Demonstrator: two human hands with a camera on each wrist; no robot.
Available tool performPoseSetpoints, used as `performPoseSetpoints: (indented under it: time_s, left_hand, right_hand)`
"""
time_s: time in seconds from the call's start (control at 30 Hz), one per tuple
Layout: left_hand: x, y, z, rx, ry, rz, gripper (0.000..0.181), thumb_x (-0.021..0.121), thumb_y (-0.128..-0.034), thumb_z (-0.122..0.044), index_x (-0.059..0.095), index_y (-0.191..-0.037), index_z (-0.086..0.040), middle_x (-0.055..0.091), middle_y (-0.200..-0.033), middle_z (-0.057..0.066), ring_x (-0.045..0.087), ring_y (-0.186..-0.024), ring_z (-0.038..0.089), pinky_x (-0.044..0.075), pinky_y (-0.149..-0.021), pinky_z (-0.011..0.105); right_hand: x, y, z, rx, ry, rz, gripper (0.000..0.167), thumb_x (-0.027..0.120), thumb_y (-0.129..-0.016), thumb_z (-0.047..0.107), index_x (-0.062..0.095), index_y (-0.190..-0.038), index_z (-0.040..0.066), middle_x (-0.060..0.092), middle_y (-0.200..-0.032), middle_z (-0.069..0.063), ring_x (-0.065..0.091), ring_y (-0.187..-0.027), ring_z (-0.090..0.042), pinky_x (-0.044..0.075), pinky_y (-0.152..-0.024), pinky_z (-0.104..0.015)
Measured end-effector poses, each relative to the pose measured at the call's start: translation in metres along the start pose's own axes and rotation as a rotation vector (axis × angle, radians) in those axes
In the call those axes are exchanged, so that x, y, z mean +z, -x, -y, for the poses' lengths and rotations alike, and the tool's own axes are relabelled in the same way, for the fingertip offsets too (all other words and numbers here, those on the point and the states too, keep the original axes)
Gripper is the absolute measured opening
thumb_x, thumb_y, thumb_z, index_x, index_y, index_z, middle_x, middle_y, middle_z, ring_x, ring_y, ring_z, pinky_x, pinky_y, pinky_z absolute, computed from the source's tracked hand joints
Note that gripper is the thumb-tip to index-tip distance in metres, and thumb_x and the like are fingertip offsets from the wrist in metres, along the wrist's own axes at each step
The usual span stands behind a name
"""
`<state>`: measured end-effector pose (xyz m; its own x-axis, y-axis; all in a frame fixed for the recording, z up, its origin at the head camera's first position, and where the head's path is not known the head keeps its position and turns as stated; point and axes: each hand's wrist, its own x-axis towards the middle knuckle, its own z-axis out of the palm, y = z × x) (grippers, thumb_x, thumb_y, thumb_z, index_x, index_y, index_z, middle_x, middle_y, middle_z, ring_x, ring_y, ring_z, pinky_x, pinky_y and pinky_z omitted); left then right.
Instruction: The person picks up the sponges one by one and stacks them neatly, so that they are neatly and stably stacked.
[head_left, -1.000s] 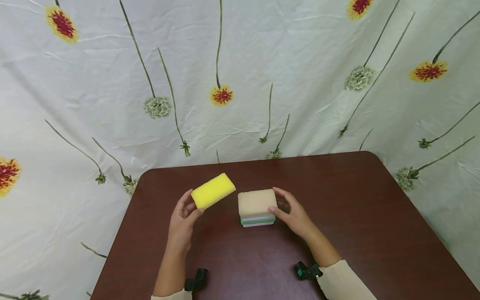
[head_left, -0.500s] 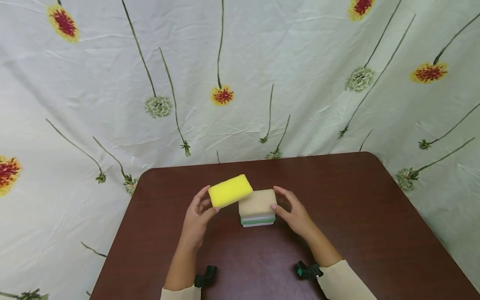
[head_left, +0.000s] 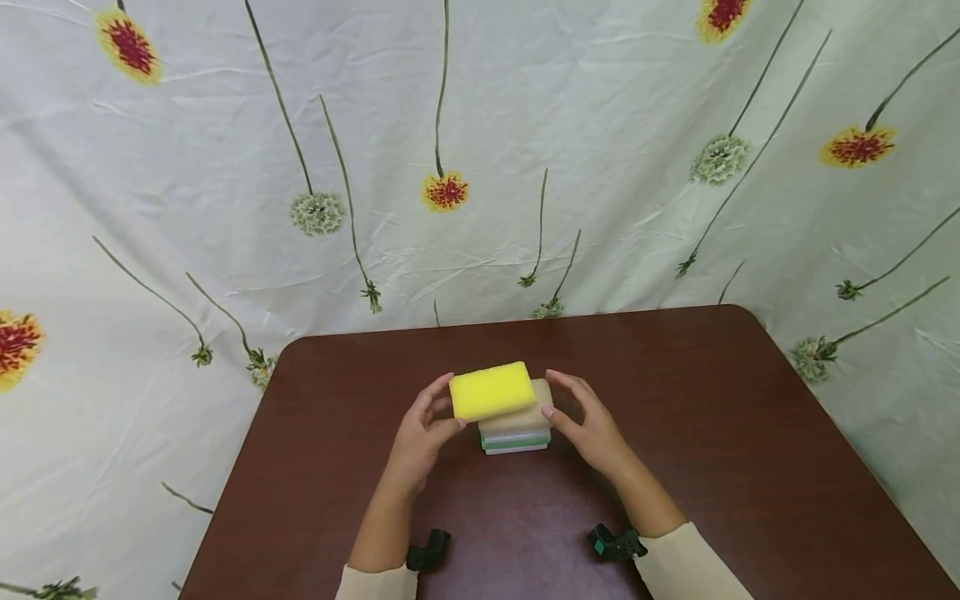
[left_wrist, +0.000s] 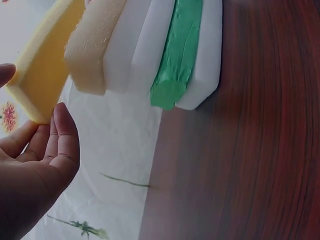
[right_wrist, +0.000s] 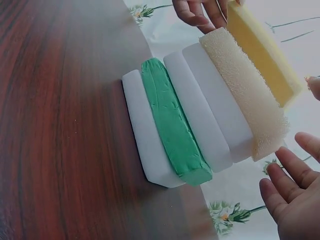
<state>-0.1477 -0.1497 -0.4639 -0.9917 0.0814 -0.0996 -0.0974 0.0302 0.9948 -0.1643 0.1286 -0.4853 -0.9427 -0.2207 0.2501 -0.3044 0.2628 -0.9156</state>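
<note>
My left hand (head_left: pixel 418 437) pinches a yellow sponge (head_left: pixel 491 392) between thumb and fingers, holding it above the left part of a stack. On top of that stack lies a beige, coarse-textured sponge (right_wrist: pixel 245 95), partly hidden by the yellow one in the head view. Under it are two white blocks (right_wrist: pixel 196 110), then a green block (right_wrist: pixel 172 120) with a creased surface, then another white block (right_wrist: pixel 150 130) on the table. At the stack's right side is my right hand (head_left: pixel 596 429), fingers and thumb spread beside the beige sponge; whether a fingertip touches it I cannot tell.
The stack stands on a dark brown wooden table (head_left: pixel 750 467) with rounded far corners. Behind the table hangs a white cloth (head_left: pixel 600 108) printed with flowers. Each wrist wears a black strap device (head_left: pixel 429 550).
My left hand has carried the yellow sponge rightward, from beside the stack to over its left part, levelling its tilt. The right hand has stayed nearly in place by the stack.
</note>
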Motion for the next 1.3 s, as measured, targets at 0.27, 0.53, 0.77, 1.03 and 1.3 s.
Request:
performPoseSetpoints:
  time_s: [0.27,0.53,0.77,1.03,1.3]
  left_hand:
    - [0.007,-0.002,0.002,0.016,0.031,0.039,0.069,0.065,-0.0892,-0.002,0.047,-0.149,-0.032,0.058,-0.138,0.014,0.066,-0.106,0.038,0.051,-0.096,0.033]
    - [0.014,-0.004,0.004,0.017,0.002,0.061,0.068,0.068,-0.0896,-0.006,0.049,-0.148,-0.035,0.042,-0.155,0.000,0.062,-0.115,0.028,0.052,-0.093,0.031]
    - [0.017,-0.006,0.008,0.021,0.001,0.079,0.069,0.068,-0.0902,-0.005,0.047,-0.150,-0.034,0.037,-0.160,-0.003,0.058,-0.122,0.031,0.050,-0.092,0.030]
    - [0.019,-0.008,0.011,0.024,-0.024,0.077,0.070,0.068,-0.0902,-0.007,0.047,-0.149,-0.039,0.042,-0.158,-0.002,0.059,-0.122,0.033,0.051,-0.090,0.030]
    - [0.020,-0.008,0.013,0.031,-0.028,0.082,0.072,0.068,-0.0902,-0.005,0.045,-0.151,-0.035,0.046,-0.153,0.005,0.061,-0.118,0.035,0.054,-0.092,0.030]
  right_hand:
    - [0.000,0.001,0.000,0.006,-0.006,0.014,0.056,0.070,-0.096,0.023,0.050,-0.149,0.017,0.048,-0.151,-0.005,0.039,-0.145,-0.032,0.027,-0.117,-0.066]
    - [0.001,0.002,0.001,0.003,-0.008,0.012,0.057,0.071,-0.096,0.023,0.050,-0.149,0.021,0.048,-0.150,-0.004,0.043,-0.140,-0.030,0.030,-0.116,-0.064]
    - [0.001,0.003,0.001,0.022,-0.010,0.010,0.058,0.071,-0.096,0.024,0.049,-0.149,0.027,0.049,-0.147,-0.003,0.045,-0.136,-0.028,0.030,-0.115,-0.063]
    - [0.001,0.005,-0.001,0.020,-0.002,-0.005,0.058,0.072,-0.095,0.025,0.050,-0.148,0.027,0.050,-0.145,-0.003,0.047,-0.134,-0.027,0.031,-0.115,-0.062]
    - [0.001,0.005,-0.004,0.035,0.002,-0.005,0.058,0.072,-0.095,0.025,0.049,-0.148,0.024,0.051,-0.145,-0.004,0.049,-0.131,-0.028,0.033,-0.112,-0.065]
